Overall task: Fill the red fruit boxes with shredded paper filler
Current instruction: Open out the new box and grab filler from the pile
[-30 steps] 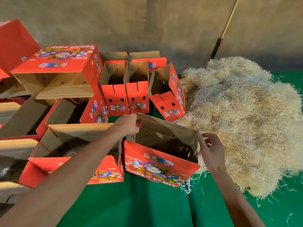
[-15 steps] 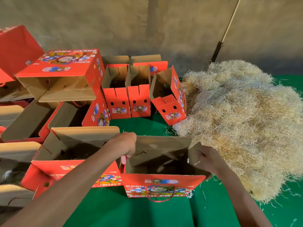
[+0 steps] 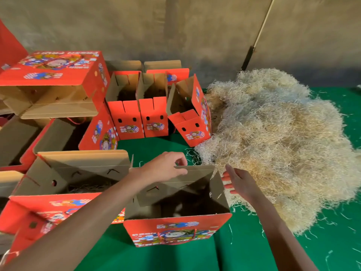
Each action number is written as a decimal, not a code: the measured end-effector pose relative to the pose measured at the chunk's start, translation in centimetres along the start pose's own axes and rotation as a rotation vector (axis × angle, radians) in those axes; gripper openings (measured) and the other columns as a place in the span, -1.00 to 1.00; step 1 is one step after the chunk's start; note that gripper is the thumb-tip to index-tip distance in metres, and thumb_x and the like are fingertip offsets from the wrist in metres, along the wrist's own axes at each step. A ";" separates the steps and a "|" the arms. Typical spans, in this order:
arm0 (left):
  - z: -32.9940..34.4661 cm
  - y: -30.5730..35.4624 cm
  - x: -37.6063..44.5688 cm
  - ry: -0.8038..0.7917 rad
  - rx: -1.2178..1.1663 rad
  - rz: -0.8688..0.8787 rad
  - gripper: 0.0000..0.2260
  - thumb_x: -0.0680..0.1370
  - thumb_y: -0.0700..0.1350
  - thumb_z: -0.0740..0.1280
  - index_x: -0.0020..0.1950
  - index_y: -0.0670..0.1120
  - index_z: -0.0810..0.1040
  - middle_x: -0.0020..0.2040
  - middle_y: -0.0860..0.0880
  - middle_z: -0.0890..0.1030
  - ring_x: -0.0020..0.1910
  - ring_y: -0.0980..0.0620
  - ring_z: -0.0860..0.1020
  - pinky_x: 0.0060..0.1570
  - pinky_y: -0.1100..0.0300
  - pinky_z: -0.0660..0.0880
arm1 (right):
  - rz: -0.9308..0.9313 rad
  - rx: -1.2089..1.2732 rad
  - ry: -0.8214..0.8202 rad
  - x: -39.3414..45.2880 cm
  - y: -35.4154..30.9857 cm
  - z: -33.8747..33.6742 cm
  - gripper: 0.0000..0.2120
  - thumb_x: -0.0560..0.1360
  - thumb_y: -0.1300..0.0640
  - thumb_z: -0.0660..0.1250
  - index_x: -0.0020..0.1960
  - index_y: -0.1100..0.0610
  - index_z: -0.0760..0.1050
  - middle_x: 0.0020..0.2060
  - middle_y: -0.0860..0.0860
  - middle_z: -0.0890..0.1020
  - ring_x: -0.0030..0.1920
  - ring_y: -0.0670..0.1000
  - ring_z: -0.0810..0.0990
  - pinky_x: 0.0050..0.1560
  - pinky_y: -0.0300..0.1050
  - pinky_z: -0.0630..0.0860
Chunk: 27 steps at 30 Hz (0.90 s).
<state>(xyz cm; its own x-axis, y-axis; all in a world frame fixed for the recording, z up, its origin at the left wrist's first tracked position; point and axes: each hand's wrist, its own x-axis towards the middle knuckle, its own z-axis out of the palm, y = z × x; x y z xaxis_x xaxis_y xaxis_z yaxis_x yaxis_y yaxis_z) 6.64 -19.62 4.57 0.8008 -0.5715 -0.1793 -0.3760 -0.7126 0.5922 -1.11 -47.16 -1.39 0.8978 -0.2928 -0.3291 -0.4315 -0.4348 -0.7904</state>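
Big straw-colored filler pile fills the right side of the green table, touching the near box's right edge. Red boxes crowd the left & far side; the one I'm working, the open box, stands upright at near center, mouth up, long axis running left-right, printed face toward me. Inside looks dark, no filler I can make out. The box just left of it shows some strands at the bottom.

Step, I judge: box set in place, fill not started. Next move needs a grab from the pile w/ the right, then dropping it in the mouth.

Left hand pinches the far flap's top edge. Right hand is released, fingers straight, beside the right flap, against the pile.
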 end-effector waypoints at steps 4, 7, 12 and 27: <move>1.3 0.2 1.9 0.018 -0.051 0.042 -0.91 0.51 0.10 0.45 -0.13 0.12 0.65 -0.21 0.23 0.65 -0.21 0.20 0.62 -0.17 0.17 0.52 | -0.120 -0.280 0.235 1.6 0.8 -2.2 -0.61 0.61 -0.06 0.32 0.34 0.15 0.49 0.24 0.10 0.63 0.05 0.09 0.66 0.09 -0.03 0.55; 1.5 1.6 3.6 0.030 -0.188 0.074 -0.87 0.50 0.15 0.44 -0.13 0.12 0.66 -0.20 0.22 0.66 -0.22 0.24 0.61 -0.17 0.26 0.50 | -0.124 -0.414 0.365 3.7 0.5 -4.8 -0.47 0.57 -0.11 0.35 0.45 0.10 0.36 0.35 0.12 0.52 0.18 0.17 0.60 0.14 0.07 0.56; 1.1 4.8 8.6 -0.007 -0.247 0.178 -0.89 0.56 0.08 0.41 -0.07 0.07 0.62 -0.19 0.26 0.63 -0.26 0.33 0.57 -0.31 0.48 0.39 | -0.159 -0.741 0.496 8.5 -1.6 -8.6 -0.21 0.50 -0.21 0.39 0.59 0.03 0.14 0.56 0.10 0.22 0.50 0.22 0.27 0.42 0.25 0.34; 2.0 6.1 19.3 -0.008 -0.327 0.152 -0.84 0.51 0.17 0.40 -0.02 0.12 0.61 -0.05 0.16 0.63 -0.12 0.24 0.63 -0.02 0.18 0.54 | 0.021 -0.775 0.441 22.3 -1.2 -18.8 -0.15 0.54 -0.32 0.25 0.62 -0.01 -0.08 0.61 0.19 -0.06 0.52 0.43 0.11 0.41 0.45 0.23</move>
<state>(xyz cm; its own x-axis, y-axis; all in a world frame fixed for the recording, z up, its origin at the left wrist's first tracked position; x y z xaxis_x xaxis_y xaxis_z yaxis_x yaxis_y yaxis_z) 18.92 -35.81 3.13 0.7433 -0.6647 -0.0754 -0.3199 -0.4522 0.8326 17.78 -69.17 1.92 0.8422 -0.5389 0.0157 -0.5296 -0.8325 -0.1628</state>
